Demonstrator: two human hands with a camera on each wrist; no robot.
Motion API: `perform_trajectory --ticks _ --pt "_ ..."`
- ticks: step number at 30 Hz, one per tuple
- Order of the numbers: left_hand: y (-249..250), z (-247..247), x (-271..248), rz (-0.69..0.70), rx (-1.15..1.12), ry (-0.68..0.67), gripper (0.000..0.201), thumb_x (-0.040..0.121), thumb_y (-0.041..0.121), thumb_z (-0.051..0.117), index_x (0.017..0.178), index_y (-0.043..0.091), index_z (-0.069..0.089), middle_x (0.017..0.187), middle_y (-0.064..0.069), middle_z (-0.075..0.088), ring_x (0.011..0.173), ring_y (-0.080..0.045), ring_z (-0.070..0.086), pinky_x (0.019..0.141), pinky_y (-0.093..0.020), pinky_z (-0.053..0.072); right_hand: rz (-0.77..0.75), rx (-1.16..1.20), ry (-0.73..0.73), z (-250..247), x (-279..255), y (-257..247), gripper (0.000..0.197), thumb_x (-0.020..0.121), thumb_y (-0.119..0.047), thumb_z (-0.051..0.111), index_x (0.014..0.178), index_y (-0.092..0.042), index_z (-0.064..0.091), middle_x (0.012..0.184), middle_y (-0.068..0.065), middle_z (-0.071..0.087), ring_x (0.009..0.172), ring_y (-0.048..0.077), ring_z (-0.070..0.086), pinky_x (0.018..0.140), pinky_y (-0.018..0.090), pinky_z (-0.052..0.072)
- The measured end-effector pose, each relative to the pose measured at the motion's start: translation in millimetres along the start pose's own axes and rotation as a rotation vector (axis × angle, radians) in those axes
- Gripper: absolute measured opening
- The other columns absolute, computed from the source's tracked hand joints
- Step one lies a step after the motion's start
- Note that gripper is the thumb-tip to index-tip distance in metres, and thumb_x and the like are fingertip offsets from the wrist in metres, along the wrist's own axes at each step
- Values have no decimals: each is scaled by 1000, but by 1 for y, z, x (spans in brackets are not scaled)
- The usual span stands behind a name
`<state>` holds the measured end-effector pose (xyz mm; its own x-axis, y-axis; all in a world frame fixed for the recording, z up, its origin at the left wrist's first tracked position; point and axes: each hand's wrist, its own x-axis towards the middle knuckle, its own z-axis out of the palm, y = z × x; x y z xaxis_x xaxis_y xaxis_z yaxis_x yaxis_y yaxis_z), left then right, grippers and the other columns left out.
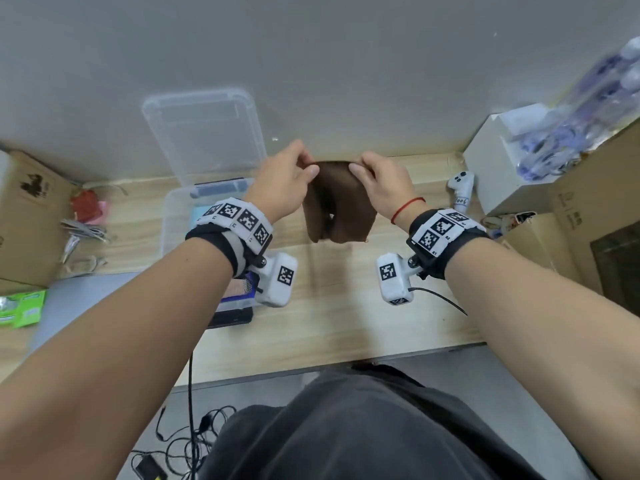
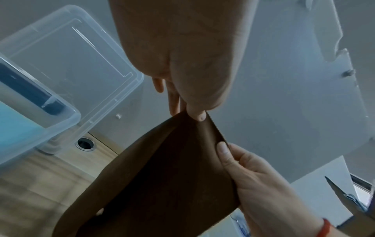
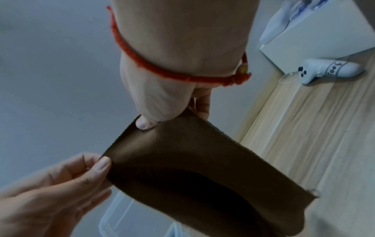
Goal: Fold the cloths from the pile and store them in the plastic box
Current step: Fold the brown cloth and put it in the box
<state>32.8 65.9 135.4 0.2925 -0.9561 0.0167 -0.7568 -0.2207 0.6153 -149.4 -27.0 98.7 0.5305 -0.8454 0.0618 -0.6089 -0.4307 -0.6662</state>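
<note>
Left hand (image 1: 284,181) and right hand (image 1: 381,185) pinch the brown cloth's (image 1: 334,206) top corners above the desk (image 1: 346,323), beside the plastic box (image 1: 176,216).

plain dark brown soft cloth (image 1: 337,206) | see-through clear plastic box (image 1: 180,216) with a light blue folded cloth (image 1: 200,213) inside | pale wood-striped worktop (image 1: 346,306) | thin red string bracelet (image 1: 407,208) | white controller (image 1: 460,188) with black dots
</note>
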Motion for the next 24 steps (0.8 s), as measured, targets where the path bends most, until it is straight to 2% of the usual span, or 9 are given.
perform_trajectory --ticks 3,5,8,10,12,13,17,20,24 --pt "-5 2 -20 -5 -39 -15 7 98 29 50 98 22 50 76 9 54 79 -16 51 71 -26 31 -30 -8 103 -9 -19 -20 39 98 -40 50 71 -11 45 57 0 41 62 28 43 59 37 31" --pt "-6 4 -29 27 -58 -37 12 99 29 47 101 19 54 73 7 54 78 -18 51 69 -27 30 -50 -11 152 -17 -28 -32 40 98 -40 51 69 -14 43 54 -1 35 60 25 38 57 35 23" --pt "-6 2 -42 91 -88 -130 31 103 32 40 79 17 54 68 5 52 71 -22 50 64 -29 27 -81 -14 194 -27 -40 -44 37 98 -38 51 69 -17 42 53 -3 34 59 21 36 57 31 21" --pt "-9 1 -48 77 -85 -188 51 101 44 36 63 13 46 59 -1 47 62 -25 47 61 -34 31 -79 -38 212 -31 -45 -46 37 99 -37 51 68 -19 41 52 -5 35 58 20 36 58 30 22" --pt "-14 1 -53 34 -78 -239 66 95 59 38 65 2 54 59 -11 51 57 -26 48 60 -37 38 -69 -80 218 -33 -49 -44 38 99 -38 50 66 -20 40 52 -6 35 56 18 36 58 31 22" --pt "-16 1 -55 14 -81 -276 68 91 63 43 69 1 60 60 -10 55 57 -23 51 60 -34 41 -62 -97 222 -33 -50 -41 38 99 -39 49 67 -20 40 53 -5 36 56 19 37 58 31 22" --pt "-27 -2 -67 2 -27 -500 25 79 52 72 75 28 68 67 12 67 65 -4 63 59 -12 46 -1 -125 273 -37 -54 -25 38 100 -37 47 68 -19 37 53 -4 36 60 23 39 57 31 18" --pt "-46 1 -71 -46 -14 -527 23 79 47 74 87 26 71 81 7 70 81 -12 66 72 -22 51 66 -153 290 -46 -57 -11 39 100 -38 46 66 -21 35 55 -3 38 63 24 40 59 31 20" --pt "-51 4 -69 -101 -17 -403 7 83 25 71 89 25 67 81 5 68 83 -17 64 73 -26 45 150 -172 297 -56 -60 6 30 101 -37 44 77 -18 44 70 3 48 70 25 41 61 29 22"
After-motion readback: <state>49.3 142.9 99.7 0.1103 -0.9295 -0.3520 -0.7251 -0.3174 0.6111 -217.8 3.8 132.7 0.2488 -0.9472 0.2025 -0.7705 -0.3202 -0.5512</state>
